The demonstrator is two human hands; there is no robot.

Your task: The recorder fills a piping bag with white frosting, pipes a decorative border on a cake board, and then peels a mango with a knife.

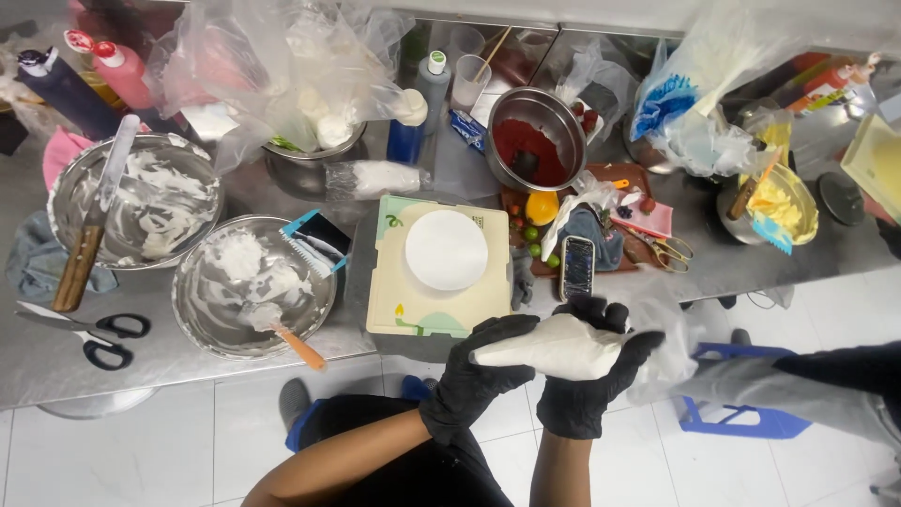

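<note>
Both black-gloved hands, left hand (479, 376) and right hand (587, 385), close their fingers around a white cream-filled plastic piping bag (554, 352), held off the steel desk's (188, 361) front edge. Judging by this, filling is done; next, piping onto the white round cake layer (446, 249) calls for a steady squeeze.

Your gloves: left hand (474, 380) and right hand (587, 390) wear matt black rubbery gloves.
Your piping bag (554, 349): clear, crinkled plastic film, smooth white cream inside.
Table (169, 361): brushed steel, dull sheen.
Near-left bowls (192, 314): shiny metal, smeared with cream.
Far-left knife (80, 263): wooden handle, metal blade.
Your board (389, 300): matt pale plastic.
</note>
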